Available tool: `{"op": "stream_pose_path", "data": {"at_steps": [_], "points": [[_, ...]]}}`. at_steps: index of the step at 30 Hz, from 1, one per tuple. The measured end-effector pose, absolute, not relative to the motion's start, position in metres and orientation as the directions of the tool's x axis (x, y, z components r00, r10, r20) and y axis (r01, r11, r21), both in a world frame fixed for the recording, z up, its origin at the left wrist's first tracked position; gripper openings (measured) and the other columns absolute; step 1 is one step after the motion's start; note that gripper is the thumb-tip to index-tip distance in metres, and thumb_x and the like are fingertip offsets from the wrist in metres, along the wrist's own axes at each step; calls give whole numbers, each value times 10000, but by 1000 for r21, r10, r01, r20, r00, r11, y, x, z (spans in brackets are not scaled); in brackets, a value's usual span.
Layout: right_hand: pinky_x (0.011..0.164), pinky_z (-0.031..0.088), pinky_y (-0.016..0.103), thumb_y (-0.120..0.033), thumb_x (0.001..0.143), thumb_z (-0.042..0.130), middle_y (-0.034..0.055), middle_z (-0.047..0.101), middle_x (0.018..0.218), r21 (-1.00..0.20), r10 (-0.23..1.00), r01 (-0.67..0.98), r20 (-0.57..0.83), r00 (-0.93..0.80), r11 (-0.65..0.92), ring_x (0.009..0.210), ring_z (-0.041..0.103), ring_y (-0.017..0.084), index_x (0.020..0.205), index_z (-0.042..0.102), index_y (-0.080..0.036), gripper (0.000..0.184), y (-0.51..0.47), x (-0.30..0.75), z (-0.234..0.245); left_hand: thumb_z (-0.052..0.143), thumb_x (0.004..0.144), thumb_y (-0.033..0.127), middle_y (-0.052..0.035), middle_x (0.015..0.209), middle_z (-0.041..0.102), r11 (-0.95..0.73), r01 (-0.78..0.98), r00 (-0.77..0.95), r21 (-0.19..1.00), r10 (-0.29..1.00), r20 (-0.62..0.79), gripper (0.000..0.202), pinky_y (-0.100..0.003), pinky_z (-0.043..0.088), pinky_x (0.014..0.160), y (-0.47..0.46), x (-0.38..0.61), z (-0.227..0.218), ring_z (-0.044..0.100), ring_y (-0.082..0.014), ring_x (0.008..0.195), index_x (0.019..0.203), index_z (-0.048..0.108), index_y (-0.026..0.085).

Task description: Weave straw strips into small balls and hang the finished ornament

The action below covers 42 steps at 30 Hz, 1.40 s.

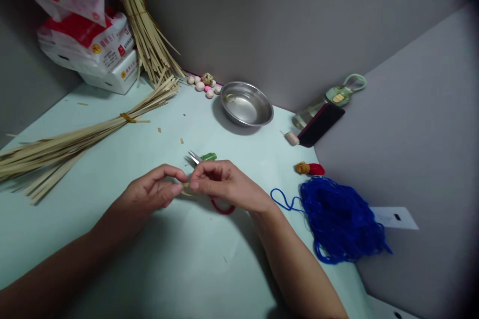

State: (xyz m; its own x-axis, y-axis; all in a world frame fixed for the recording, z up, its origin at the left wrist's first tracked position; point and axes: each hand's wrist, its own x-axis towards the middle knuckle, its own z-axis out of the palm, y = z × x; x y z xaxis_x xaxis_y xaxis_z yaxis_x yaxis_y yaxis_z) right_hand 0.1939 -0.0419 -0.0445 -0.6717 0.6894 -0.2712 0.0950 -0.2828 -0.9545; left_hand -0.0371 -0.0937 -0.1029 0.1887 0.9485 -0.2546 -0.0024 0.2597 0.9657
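Note:
Between my two hands, a small pale straw strip (186, 190) is pinched over the table. My left hand (149, 190) has its thumb and forefinger closed at one side of it. From the other side my right hand (220, 179) grips it between thumb and fingers. Most of the strip is hidden by the fingertips. Scissors lie on the table behind and under my right hand, with their metal blades (194, 157) and a red handle loop (223, 208) showing. Beside the blades is a green object (208, 156), partly covered.
At left lies a tied straw bundle (75, 140); another bundle (144, 25) leans near tissue packs (93, 50). A metal bowl (247, 104) stands at the back. Blue cord (340, 224), a thread spool (292, 138), a phone (322, 125) and a bottle (312, 112) are at right.

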Motion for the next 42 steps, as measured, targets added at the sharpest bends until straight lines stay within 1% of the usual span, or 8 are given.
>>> {"op": "stream_pose_path", "data": {"at_steps": [5, 14, 21, 27, 33, 36, 39, 42], "points": [[637, 283, 280, -508, 849, 900, -56, 543, 705, -949, 754, 80, -290, -590, -304, 665, 393, 113, 837, 710, -191, 370, -41, 194, -44, 853, 876, 581, 2, 682, 663, 211, 97, 200, 973, 953, -226, 302, -214, 436, 577, -88, -42, -95, 553, -164, 622, 918, 830, 283], [667, 318, 283, -447, 831, 892, -54, 569, 705, -961, 832, 106, -275, -482, -257, 675, 423, 119, 817, 716, -199, 304, -45, 187, -46, 845, 903, 412, 7, 652, 678, -15, 238, 66, 971, 998, 0, 161, -248, 387, 576, -94, -36, -88, 538, -162, 592, 810, 839, 281], [629, 316, 281, -442, 758, 935, -63, 574, 655, -941, 836, 6, -305, -456, -339, 634, 419, 103, 790, 735, -194, 321, -48, 176, -52, 728, 1025, 351, -5, 779, 755, -254, 263, 215, 931, 956, 200, 162, -308, 453, 766, -105, -28, -100, 635, -200, 710, 989, 886, 364], [596, 303, 270, -375, 748, 884, -80, 524, 622, -945, 860, 62, -318, -398, -321, 610, 378, 95, 749, 683, -203, 264, -47, 177, -50, 757, 1010, 367, -9, 918, 841, -343, 315, 333, 885, 913, 235, 174, -408, 347, 1053, -106, -27, -103, 664, -230, 823, 899, 889, 388], [619, 314, 272, -340, 775, 819, -54, 545, 668, -960, 887, 76, -278, -368, -269, 650, 394, 109, 767, 709, -199, 179, -46, 182, -47, 817, 991, 401, 12, 911, 837, -553, 474, 435, 686, 824, 363, 304, -415, 310, 1000, -96, -37, -115, 575, -225, 791, 716, 743, 296], [617, 306, 266, -326, 791, 811, -72, 501, 637, -964, 887, 68, -263, -380, -257, 625, 350, 99, 772, 701, -200, 169, -46, 183, -46, 860, 936, 466, -15, 981, 803, -452, 535, 308, 714, 891, 333, 259, -402, 366, 943, -90, -45, -115, 611, -246, 867, 812, 724, 284], [592, 266, 263, -350, 787, 850, -89, 445, 603, -963, 875, 78, -266, -405, -257, 607, 313, 94, 773, 690, -201, 220, -48, 181, -44, 870, 892, 543, -36, 1149, 742, -228, 483, 143, 846, 973, 180, 362, -379, 494, 897, -90, -51, -109, 649, -244, 922, 1119, 721, 304], [576, 249, 267, -357, 785, 893, -84, 446, 621, -963, 852, 87, -265, -451, -254, 612, 328, 98, 775, 694, -199, 254, -53, 177, -42, 871, 881, 558, -36, 1184, 690, -127, 389, 177, 913, 982, 61, 482, -368, 574, 896, -92, -52, -105, 642, -222, 925, 1257, 686, 320]]}}
